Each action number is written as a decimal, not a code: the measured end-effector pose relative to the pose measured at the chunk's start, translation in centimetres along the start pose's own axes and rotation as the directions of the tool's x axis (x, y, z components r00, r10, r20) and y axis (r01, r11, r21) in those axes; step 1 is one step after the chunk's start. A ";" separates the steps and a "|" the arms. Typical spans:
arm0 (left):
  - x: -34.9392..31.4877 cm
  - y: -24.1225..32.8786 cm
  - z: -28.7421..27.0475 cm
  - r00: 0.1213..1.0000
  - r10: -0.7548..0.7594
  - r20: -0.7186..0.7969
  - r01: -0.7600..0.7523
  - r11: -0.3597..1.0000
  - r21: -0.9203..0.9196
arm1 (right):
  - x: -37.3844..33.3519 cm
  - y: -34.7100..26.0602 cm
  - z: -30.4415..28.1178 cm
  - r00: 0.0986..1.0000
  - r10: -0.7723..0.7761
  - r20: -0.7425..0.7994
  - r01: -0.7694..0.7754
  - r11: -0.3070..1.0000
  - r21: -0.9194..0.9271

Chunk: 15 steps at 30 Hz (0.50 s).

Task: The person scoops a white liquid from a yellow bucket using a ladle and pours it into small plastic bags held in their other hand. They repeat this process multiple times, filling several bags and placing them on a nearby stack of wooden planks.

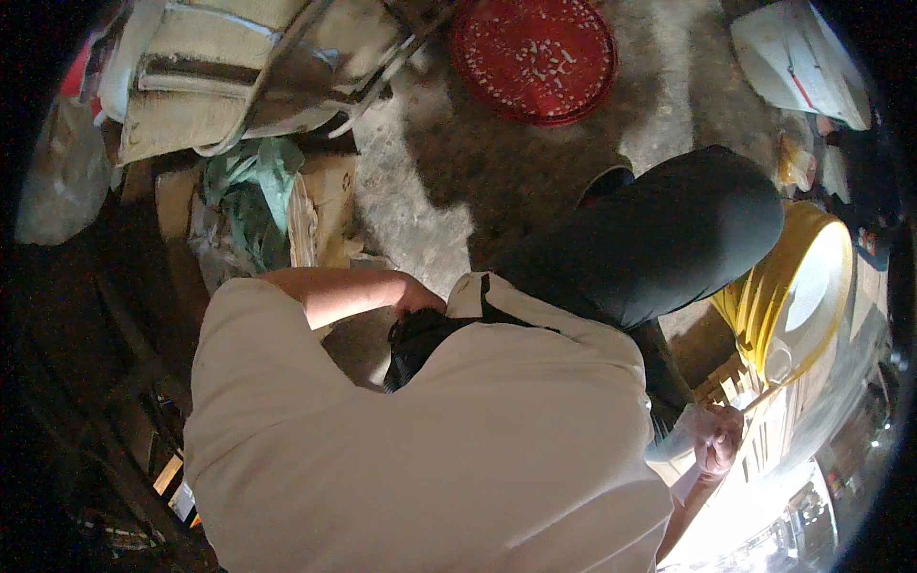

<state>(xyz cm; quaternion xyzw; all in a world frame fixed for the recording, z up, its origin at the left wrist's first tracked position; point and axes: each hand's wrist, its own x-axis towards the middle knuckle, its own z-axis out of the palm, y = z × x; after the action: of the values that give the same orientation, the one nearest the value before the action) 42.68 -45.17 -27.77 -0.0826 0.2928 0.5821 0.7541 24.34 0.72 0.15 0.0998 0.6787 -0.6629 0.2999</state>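
My left hand (pixel 416 295) rests at my waist beside black cloth, with the arm bent. Its fingers are mostly hidden, so I cannot tell how they are held. Low on the right, my right hand (pixel 718 441) is closed, and a thin light-coloured stick (pixel 759 398) runs from it toward a yellow tub (pixel 755 320). The stick's far end meets a small round, clear shape at the tub's rim; whether they are one tool is unclear. Clear plastic (pixel 695 420) shows against the same hand. Something white is inside the tub.
A red round tray (pixel 535 59) with scattered white pieces sits ahead on the concrete floor. At the upper left is a worn chair-like frame (pixel 258 81). Below it, a cardboard box (pixel 330 205) holds green plastic (pixel 253 191). A pale container (pixel 793 62) stands at the far right.
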 end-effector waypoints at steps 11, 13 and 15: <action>-4.2 0.5 -2.0 0.888 -0.112 -0.447 0.131 0.991 0.013 | 0.9 -1.7 1.0 0.973 -0.206 0.107 0.153 0.916 0.372; -4.9 2.0 -1.5 0.793 -0.091 -0.602 0.177 0.981 0.085 | 1.0 -2.3 1.1 0.958 -0.243 0.155 0.176 0.920 0.351; -5.6 3.8 -1.2 0.671 -0.037 -0.741 0.265 0.945 0.192 | 1.3 -2.4 0.3 0.932 -0.280 0.232 0.216 0.939 0.266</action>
<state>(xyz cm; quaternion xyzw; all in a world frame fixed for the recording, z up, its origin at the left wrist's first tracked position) 37.96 -49.16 -24.92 -0.2221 0.6403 0.3876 0.6248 22.06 -0.16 1.48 -0.0422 0.5557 -0.7789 0.2876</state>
